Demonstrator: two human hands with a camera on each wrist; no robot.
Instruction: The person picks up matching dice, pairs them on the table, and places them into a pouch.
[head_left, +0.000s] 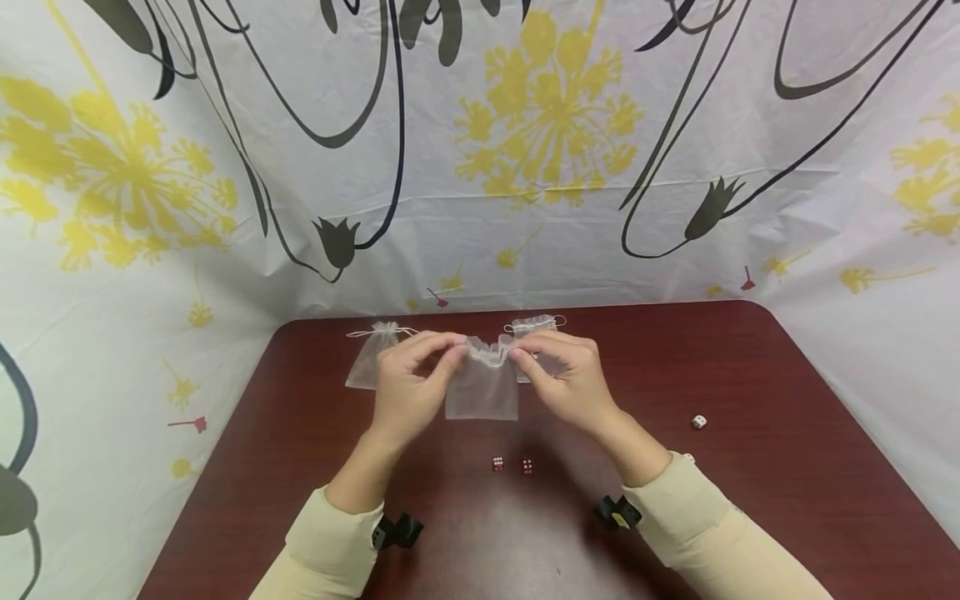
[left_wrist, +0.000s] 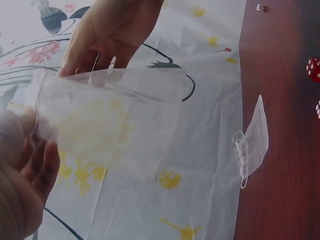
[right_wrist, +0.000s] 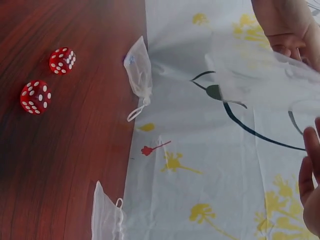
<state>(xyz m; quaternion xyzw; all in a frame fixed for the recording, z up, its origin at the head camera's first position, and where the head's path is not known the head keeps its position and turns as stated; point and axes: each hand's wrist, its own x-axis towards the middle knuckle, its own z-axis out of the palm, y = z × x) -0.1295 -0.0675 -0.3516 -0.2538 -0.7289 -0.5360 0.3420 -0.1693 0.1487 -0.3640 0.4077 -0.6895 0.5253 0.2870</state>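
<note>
A small sheer white drawstring pouch (head_left: 482, 392) hangs flat between both hands, above the table. My left hand (head_left: 412, 382) pinches the left side of its gathered mouth between thumb and fingers. On the opposite side, my right hand (head_left: 567, 377) pinches the same rim. The mouth dips between the two grips, and no contents show through the see-through cloth in the left wrist view. Nearer me than the pouch, two red dice with white dots, one (head_left: 498, 464) left and one (head_left: 527, 466) right, lie on the table.
On the dark red-brown table (head_left: 450, 533), a second sheer pouch (head_left: 365, 364) lies back left. A third pouch (head_left: 534, 322) is partly hidden behind my right hand. One white die (head_left: 699, 422) sits to the right. Patterned white cloth (head_left: 420, 275) hangs behind the table.
</note>
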